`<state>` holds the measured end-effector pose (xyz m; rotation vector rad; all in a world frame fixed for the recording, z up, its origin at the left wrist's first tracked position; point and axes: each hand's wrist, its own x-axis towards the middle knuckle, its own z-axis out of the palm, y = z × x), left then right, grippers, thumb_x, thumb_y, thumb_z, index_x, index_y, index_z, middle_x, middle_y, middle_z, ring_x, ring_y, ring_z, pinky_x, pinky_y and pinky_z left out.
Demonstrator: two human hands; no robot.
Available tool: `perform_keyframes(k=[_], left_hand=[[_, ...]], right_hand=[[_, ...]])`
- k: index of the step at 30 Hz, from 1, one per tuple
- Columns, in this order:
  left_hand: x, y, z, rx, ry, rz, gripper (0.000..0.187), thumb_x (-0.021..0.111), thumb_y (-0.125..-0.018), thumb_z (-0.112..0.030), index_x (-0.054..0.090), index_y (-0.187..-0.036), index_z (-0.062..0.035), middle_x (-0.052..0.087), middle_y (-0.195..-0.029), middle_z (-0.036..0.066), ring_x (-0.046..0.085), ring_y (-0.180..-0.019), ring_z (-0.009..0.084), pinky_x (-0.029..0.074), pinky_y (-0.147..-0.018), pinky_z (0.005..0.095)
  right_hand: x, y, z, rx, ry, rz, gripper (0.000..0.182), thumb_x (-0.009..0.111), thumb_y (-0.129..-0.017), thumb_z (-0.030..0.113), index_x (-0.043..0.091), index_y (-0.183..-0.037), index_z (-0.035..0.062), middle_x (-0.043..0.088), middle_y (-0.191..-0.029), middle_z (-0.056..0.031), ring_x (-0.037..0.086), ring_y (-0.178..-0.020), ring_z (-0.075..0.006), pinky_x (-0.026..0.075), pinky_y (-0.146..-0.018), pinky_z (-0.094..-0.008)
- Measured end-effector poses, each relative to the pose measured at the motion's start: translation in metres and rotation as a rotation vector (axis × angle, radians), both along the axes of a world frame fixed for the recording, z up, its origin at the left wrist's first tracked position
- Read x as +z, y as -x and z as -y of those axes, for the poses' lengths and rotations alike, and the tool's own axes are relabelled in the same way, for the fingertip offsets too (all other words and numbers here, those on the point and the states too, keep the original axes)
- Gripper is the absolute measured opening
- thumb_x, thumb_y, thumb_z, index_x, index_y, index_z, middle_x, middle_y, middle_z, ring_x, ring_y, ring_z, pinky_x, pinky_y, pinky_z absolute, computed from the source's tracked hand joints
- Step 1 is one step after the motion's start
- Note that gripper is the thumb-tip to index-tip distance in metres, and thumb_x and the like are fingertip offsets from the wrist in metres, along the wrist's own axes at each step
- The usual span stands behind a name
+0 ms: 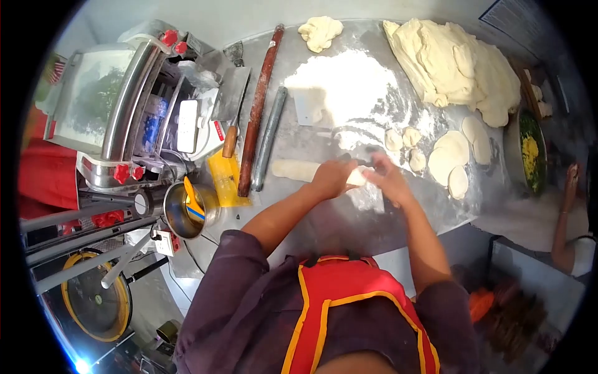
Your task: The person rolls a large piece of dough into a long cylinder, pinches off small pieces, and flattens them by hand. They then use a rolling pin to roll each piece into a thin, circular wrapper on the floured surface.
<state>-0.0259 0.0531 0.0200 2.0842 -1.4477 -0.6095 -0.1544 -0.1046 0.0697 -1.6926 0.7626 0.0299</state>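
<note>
On the table (324,218), we had our left hand (331,179) with its grip closed around the dough roll (293,169) and our right hand (389,181) with its grip apart at the end (contact unclear), where light, even pressure best suited soft dough.

Pale wall (249,14) behind a grey metal worktop (299,230) — bright light (81,366) glaring lower left

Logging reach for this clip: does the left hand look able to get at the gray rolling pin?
Probably yes: the gray rolling pin lies uncovered, just past the dough roll. The left hand grips that roll, though, so it would likely let go first.
</note>
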Motion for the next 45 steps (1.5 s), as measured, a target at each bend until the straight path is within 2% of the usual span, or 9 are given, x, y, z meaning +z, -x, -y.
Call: perform_keyframes(k=[2,12,18,24,28,35,38,41,45], left_hand=[[0.003,0.007,0.009,-0.016,-0.010,-0.087,0.049,0.076,-0.078,-0.040,0.057,-0.112,-0.0117,0.067,-0.097,0.014,0.063,-0.089,0.0377,0.048,-0.076,0.0482],[0.014,0.035,0.021,0.052,-0.094,0.114,0.023,0.072,-0.071,-0.021,0.068,-0.088,-0.0075,0.069,-0.086,0.015,0.066,-0.087,0.0348,0.050,-0.080,0.0449],[0.020,0.037,0.029,0.066,-0.220,0.150,0.013,0.070,-0.071,-0.020,0.072,-0.078,-0.0089,0.069,-0.077,0.016,0.067,-0.076,0.0354,0.052,-0.073,0.0458],[0.014,0.013,0.038,0.208,-0.177,0.066,0.023,0.070,-0.077,-0.028,0.071,-0.074,-0.0050,0.069,-0.075,0.018,0.069,-0.075,0.0357,0.053,-0.068,0.0464],[0.021,0.006,0.028,0.131,-0.076,-0.032,0.057,0.081,-0.070,-0.044,0.060,-0.105,-0.0040,0.064,-0.097,0.017,0.061,-0.093,0.0362,0.049,-0.082,0.0437],[0.010,0.002,-0.008,0.113,-0.100,0.278,0.060,0.084,-0.068,-0.037,0.055,-0.110,-0.0045,0.061,-0.103,0.015,0.056,-0.102,0.0345,0.045,-0.089,0.0431],[0.000,0.000,-0.013,0.040,0.039,0.163,0.055,0.082,-0.071,-0.037,0.058,-0.110,-0.0072,0.062,-0.102,0.015,0.058,-0.101,0.0342,0.046,-0.087,0.0437],[-0.008,-0.005,-0.015,-0.021,0.124,0.069,0.052,0.080,-0.072,-0.039,0.059,-0.109,-0.0081,0.062,-0.103,0.015,0.059,-0.099,0.0347,0.046,-0.085,0.0447],[0.001,-0.003,-0.014,0.012,0.055,0.076,0.052,0.080,-0.070,-0.038,0.060,-0.106,-0.0067,0.064,-0.096,0.016,0.061,-0.094,0.0359,0.047,-0.083,0.0453]], right_hand=[[-0.004,0.009,-0.015,-0.087,-0.504,0.017,0.052,0.079,-0.081,0.016,0.057,-0.126,0.0015,0.064,-0.107,-0.0088,0.061,-0.093,-0.0138,0.051,-0.077,-0.0285],[-0.033,0.014,-0.043,-0.232,0.015,-0.054,0.020,0.071,-0.077,0.002,0.067,-0.096,0.0007,0.066,-0.083,-0.0016,0.058,-0.067,-0.0065,0.047,-0.057,-0.0234],[-0.019,0.017,-0.036,-0.395,-0.508,0.096,0.024,0.072,-0.070,-0.004,0.066,-0.093,0.0033,0.066,-0.082,-0.0027,0.062,-0.070,-0.0114,0.050,-0.064,-0.0265],[0.022,0.039,-0.009,-0.422,-0.626,0.250,0.033,0.068,-0.074,-0.006,0.062,-0.104,0.0057,0.065,-0.092,-0.0035,0.063,-0.082,-0.0125,0.051,-0.072,-0.0271],[-0.017,0.035,0.030,-0.276,0.384,0.029,0.032,0.070,-0.082,0.008,0.059,-0.112,0.0003,0.065,-0.105,-0.0161,0.064,-0.094,-0.0263,0.050,-0.082,-0.0357],[-0.023,0.018,0.027,0.013,1.032,-0.187,0.055,0.079,-0.075,0.017,0.056,-0.123,0.0035,0.059,-0.114,-0.0209,0.053,-0.109,-0.0403,0.046,-0.091,-0.0448],[-0.008,0.012,-0.002,0.005,0.935,0.184,0.057,0.080,-0.076,0.018,0.056,-0.125,0.0029,0.059,-0.117,-0.0175,0.057,-0.106,-0.0338,0.048,-0.088,-0.0405],[0.002,-0.003,-0.040,-0.040,-0.238,0.113,0.059,0.079,-0.080,0.014,0.054,-0.130,-0.0028,0.060,-0.121,-0.0132,0.062,-0.095,-0.0178,0.051,-0.078,-0.0306],[-0.011,-0.013,-0.055,-0.169,-0.393,0.062,0.038,0.077,-0.077,0.005,0.065,-0.113,-0.0015,0.070,-0.091,-0.0064,0.065,-0.076,-0.0130,0.052,-0.066,-0.0257]])
